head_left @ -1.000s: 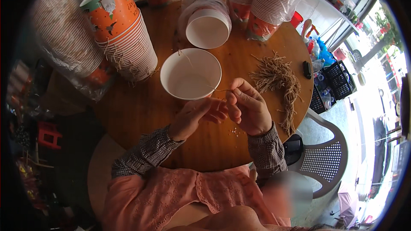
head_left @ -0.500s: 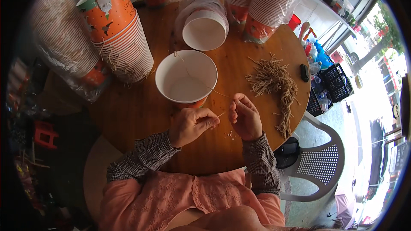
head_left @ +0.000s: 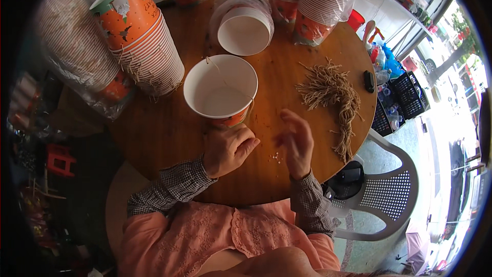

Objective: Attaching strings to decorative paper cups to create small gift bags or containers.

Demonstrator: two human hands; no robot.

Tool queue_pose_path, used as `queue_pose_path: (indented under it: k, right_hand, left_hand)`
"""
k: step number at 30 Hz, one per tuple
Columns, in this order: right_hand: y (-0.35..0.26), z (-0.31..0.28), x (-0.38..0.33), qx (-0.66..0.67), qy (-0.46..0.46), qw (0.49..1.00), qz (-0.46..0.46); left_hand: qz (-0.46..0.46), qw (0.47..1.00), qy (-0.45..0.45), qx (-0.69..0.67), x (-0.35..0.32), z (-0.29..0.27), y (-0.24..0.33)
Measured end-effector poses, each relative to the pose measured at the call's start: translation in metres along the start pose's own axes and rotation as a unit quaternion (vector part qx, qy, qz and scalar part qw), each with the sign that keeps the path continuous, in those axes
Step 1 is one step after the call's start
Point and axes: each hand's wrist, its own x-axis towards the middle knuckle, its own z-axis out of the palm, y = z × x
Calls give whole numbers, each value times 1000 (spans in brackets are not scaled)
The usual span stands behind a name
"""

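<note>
A white-lined paper bucket (head_left: 199,86) with an orange outside stands upright on the round table before me. Thin tan twine (head_left: 251,106) hangs from its right rim, and more runs across the inside from the far rim. My left hand (head_left: 229,151) is closed just below the bucket's near side, thumb against curled fingers; anything in its pinch is hidden. To the right, my right hand (head_left: 297,144) is raised over the table, fingers apart and slightly blurred, with nothing visible in it. Small pale bits (head_left: 277,158) lie on the tabletop between the hands.
A bundle of cut twine (head_left: 333,92) lies right, beside a small black object (head_left: 368,81). A tall bucket stack (head_left: 148,46) stands left; a bagged stack (head_left: 245,32) lies behind the bucket. More wrapped stacks (head_left: 328,0) line the back. A grey chair (head_left: 389,192) is at right.
My right hand has let go of the twine, its fingers now spread. The twine that stretched from the bucket to that hand now hangs at the rim. My left hand stays closed, nearly in place.
</note>
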Motion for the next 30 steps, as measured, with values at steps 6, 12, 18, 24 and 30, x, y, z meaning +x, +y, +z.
queue_pose_path:
  k: [6, 12, 18, 24, 30]
  right_hand:
    - [-3, 24, -12, 49, -148, 985, 68]
    - [-4, 27, -17, -3, -159, 982, 98]
    - [-9, 32, -19, -112, -123, 985, 52]
    - [-8, 33, -18, -109, -130, 983, 73]
    - [-4, 40, -14, -156, -137, 978, 20]
  left_hand:
    - [-15, 1000, -18, -21, -1, -11, 10]
    - [-50, 996, -54, -42, -10, -19, 10]
    - [-60, 995, -51, -65, -15, -19, 7]
    - [-42, 995, -58, -65, -16, -26, 4]
    - [-36, 997, -64, -33, -18, -32, 0]
